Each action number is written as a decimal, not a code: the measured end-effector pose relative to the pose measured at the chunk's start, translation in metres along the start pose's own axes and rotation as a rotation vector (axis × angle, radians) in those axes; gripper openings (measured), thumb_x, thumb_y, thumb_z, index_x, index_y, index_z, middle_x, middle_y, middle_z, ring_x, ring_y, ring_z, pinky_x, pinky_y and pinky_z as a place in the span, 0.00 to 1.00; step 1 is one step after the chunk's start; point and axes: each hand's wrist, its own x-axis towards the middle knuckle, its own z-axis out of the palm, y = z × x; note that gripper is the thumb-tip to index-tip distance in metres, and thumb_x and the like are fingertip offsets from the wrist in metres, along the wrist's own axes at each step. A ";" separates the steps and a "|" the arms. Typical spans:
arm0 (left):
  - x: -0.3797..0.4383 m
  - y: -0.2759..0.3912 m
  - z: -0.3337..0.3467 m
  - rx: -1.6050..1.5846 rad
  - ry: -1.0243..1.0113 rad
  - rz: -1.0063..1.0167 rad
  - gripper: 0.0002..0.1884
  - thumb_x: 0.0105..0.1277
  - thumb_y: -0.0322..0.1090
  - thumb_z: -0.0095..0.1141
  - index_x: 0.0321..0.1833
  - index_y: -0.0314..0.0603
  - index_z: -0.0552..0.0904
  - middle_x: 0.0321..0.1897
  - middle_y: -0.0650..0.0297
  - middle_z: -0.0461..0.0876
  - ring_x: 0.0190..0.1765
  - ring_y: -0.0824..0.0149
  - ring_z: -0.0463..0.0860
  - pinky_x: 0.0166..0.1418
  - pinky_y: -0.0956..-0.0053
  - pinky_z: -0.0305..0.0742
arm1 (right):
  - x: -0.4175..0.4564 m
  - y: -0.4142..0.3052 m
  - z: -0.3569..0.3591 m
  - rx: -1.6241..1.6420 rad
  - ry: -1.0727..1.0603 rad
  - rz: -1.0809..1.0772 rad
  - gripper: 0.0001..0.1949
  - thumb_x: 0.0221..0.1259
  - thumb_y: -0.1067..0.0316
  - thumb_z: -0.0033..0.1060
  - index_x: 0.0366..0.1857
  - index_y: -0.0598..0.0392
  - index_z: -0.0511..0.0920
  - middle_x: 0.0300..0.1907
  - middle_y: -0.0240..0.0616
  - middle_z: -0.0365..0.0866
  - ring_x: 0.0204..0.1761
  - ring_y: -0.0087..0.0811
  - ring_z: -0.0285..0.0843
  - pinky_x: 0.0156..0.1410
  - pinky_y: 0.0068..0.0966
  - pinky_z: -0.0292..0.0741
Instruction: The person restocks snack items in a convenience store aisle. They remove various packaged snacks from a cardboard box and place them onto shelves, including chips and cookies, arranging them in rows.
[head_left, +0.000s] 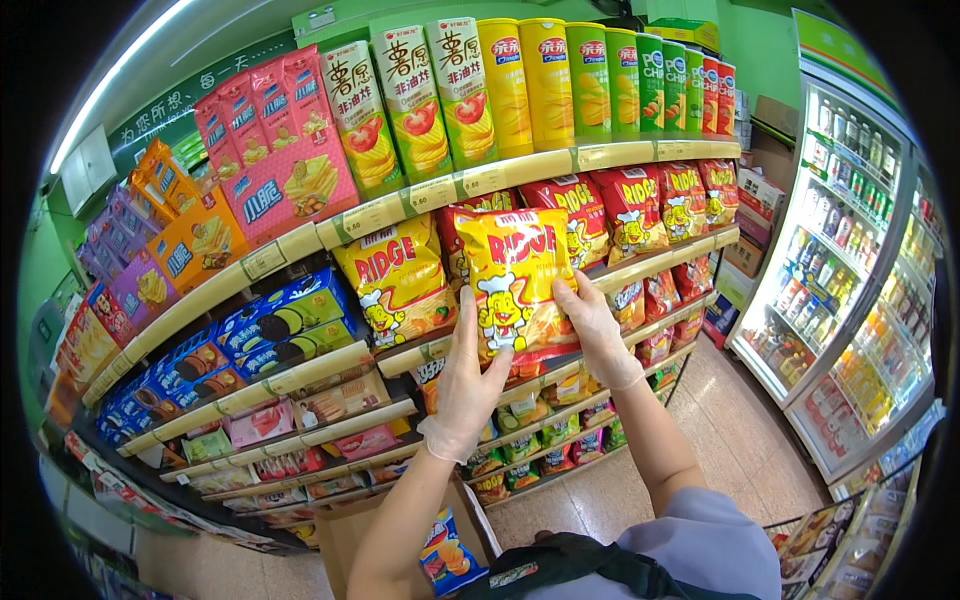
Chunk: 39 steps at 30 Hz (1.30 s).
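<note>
Between my two hands, both in clear plastic gloves, is a yellow and red bag of Ridge potato chips (521, 277). My left hand (469, 382) grips its lower left side, thumb on the front near the bottom. At the bag's right side, my right hand (592, 322) presses with the thumb on its front. The bag is upright in front of the second shelf, partly covering a red Ridge bag behind it. Just left on that shelf stands another yellow Ridge bag (397, 285). Red Ridge bags (634, 210) line the same shelf to the right.
Above, the top shelf edge (525, 169) carries chip cartons (409, 97) and canisters (547, 82). Blue cookie boxes (289, 322) sit at left. An open cardboard box (337, 540) below holds a blue snack bag (450, 555). A glass-door drinks fridge (832, 277) stands right, beyond tiled floor (739, 427).
</note>
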 end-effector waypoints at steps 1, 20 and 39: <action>0.007 -0.003 0.001 0.061 0.012 0.045 0.42 0.67 0.29 0.61 0.81 0.38 0.52 0.79 0.45 0.57 0.77 0.48 0.63 0.75 0.62 0.65 | 0.011 0.002 -0.002 -0.001 0.017 0.011 0.29 0.74 0.53 0.57 0.69 0.63 0.66 0.60 0.40 0.79 0.59 0.26 0.75 0.65 0.25 0.71; 0.049 -0.032 0.027 0.191 0.106 -0.054 0.37 0.71 0.26 0.55 0.80 0.37 0.54 0.75 0.43 0.63 0.71 0.53 0.73 0.72 0.67 0.69 | 0.099 0.000 -0.010 -0.165 -0.122 0.058 0.30 0.73 0.56 0.59 0.72 0.62 0.65 0.62 0.40 0.78 0.58 0.24 0.76 0.63 0.23 0.73; 0.042 -0.047 0.045 0.524 0.097 0.032 0.39 0.68 0.34 0.59 0.78 0.31 0.56 0.77 0.32 0.53 0.76 0.36 0.60 0.75 0.55 0.64 | 0.119 0.032 -0.014 -0.674 -0.122 -0.168 0.30 0.72 0.52 0.53 0.73 0.56 0.64 0.58 0.64 0.79 0.62 0.57 0.76 0.65 0.40 0.73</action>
